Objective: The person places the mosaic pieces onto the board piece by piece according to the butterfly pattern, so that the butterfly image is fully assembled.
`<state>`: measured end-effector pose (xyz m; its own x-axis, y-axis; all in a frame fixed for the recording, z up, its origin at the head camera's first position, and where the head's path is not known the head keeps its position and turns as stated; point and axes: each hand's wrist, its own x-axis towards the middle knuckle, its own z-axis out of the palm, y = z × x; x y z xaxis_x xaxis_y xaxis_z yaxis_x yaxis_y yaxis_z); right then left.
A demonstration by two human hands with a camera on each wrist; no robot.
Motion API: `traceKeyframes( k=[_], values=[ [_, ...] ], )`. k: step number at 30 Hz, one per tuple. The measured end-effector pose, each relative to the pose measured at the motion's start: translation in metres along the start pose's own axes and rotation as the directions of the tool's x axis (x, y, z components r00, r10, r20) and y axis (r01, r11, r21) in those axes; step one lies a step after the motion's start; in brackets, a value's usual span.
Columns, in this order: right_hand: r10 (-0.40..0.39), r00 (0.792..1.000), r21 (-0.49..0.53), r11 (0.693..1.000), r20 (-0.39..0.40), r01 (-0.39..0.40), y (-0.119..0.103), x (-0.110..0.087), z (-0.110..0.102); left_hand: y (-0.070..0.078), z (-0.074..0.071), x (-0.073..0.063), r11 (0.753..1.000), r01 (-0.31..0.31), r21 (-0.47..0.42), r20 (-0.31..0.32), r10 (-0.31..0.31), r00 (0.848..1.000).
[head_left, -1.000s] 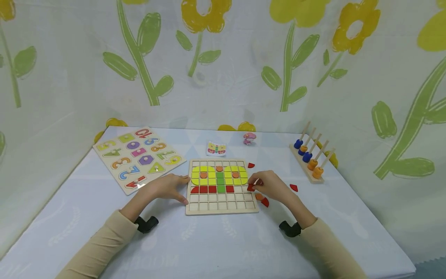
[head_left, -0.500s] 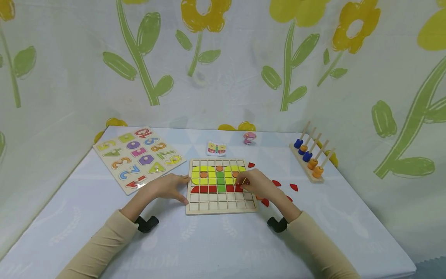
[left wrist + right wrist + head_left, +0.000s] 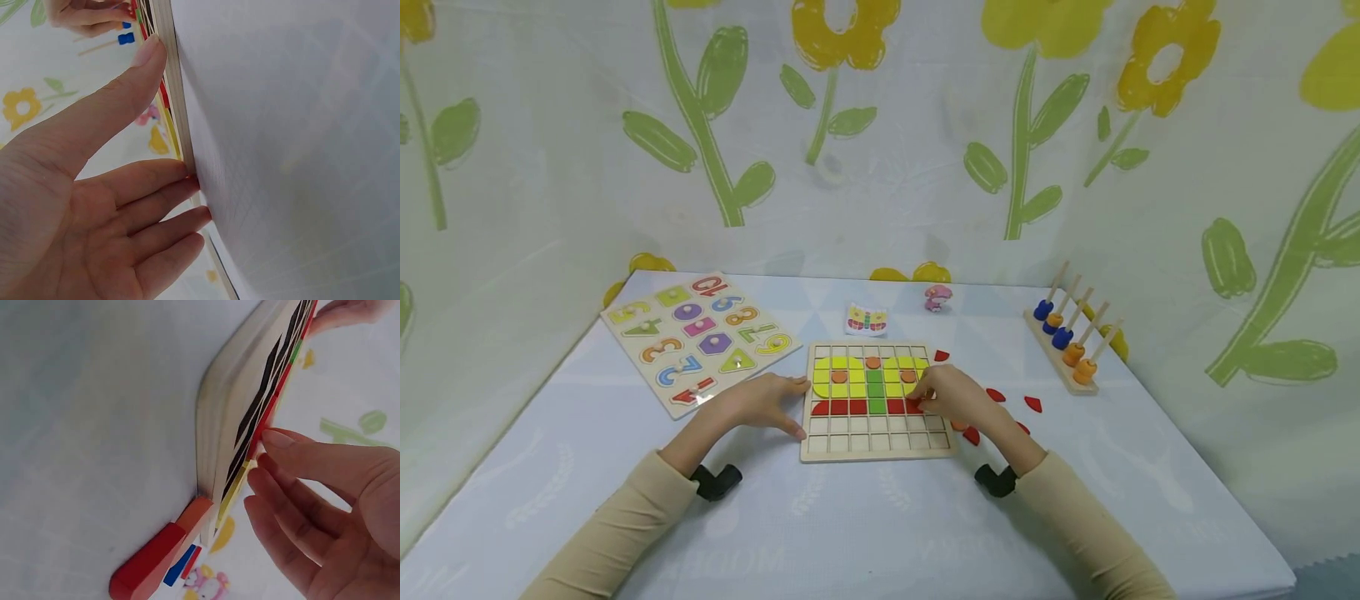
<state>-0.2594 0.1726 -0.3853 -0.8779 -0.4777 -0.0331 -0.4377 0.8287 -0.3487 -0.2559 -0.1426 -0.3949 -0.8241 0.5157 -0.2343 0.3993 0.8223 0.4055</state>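
Observation:
A wooden grid board point(image 3: 876, 448) lies mid-table, with yellow, green, orange and red tiles set in its upper rows. My left hand point(image 3: 762, 403) rests against the board's left edge. Its thumb and fingers are spread, as the left wrist view shows the fingertips touching the wooden side. Over the right part of the red row, my right hand point(image 3: 957, 393) pinches a red square tile point(image 3: 259, 435), which sits at the board's surface. The fingers partly hide that tile in the head view.
Several red quarter-round pieces point(image 3: 1033, 404) lie right of the board. Behind it are a butterfly pattern card point(image 3: 867, 320) and a pink figurine point(image 3: 937, 297). A number puzzle point(image 3: 700, 342) lies to the left; a peg stand with beads point(image 3: 1063, 350) stands at the right.
My right hand has moved left from the board's right edge with the red square tile, then lowered it into the red row. The left hand has stayed in place.

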Motion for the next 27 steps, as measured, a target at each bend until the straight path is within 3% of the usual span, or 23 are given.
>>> traceKeyframes(
  k=[7,16,18,20,23,27],
  values=[
    [0.017,0.999,-0.006,1.000,0.034,-0.017,-0.003,0.000,-0.003,0.001,-0.002,0.000,1.000,0.007,-0.003,0.001,-0.007,1.000],
    [0.004,0.978,0.052,0.999,0.206,-0.015,0.002,0.003,-0.021,0.001,0.002,0.000,1.000,-0.012,-0.005,-0.002,0.012,1.000],
    [-0.019,0.977,0.081,0.997,0.214,0.002,0.007,0.002,-0.029,0.002,0.002,-0.001,1.000,-0.010,-0.010,0.000,0.010,1.000],
    [-0.025,0.984,0.098,0.995,0.176,0.008,0.012,0.002,-0.037,0.002,0.002,-0.001,1.000,-0.009,-0.008,0.000,0.009,1.000],
    [0.009,0.999,0.125,0.992,0.051,-0.015,0.023,0.002,-0.047,0.002,0.002,-0.001,1.000,0.001,-0.009,-0.004,-0.002,1.000],
    [0.140,0.985,0.160,0.979,-0.097,-0.124,0.041,0.005,-0.049,0.002,0.001,-0.002,1.000,-0.005,-0.004,-0.006,0.005,1.000]
  ],
)
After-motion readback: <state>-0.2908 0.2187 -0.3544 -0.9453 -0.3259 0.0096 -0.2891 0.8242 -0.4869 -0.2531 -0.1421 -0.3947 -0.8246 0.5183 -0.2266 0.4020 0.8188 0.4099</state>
